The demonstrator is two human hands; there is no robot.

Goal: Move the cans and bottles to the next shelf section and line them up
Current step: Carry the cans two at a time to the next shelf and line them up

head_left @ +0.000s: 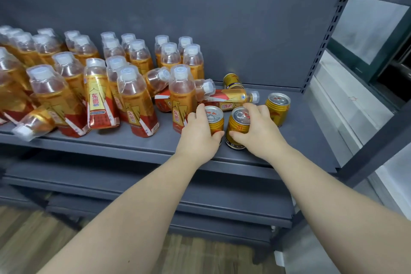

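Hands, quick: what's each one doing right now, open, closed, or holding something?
Left hand: closed, gripping an upright gold can.
Right hand: closed, gripping the gold can beside it, fingers over its top.

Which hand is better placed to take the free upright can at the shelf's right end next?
Probably the right hand: it grips the middle can, right beside the free can; the left hand grips the leftmost can, farther away.

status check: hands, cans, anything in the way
Left hand grips left can, right hand grips middle can. Both upright on shelf, right can standing free. Fallen bottle lies just behind the hands.
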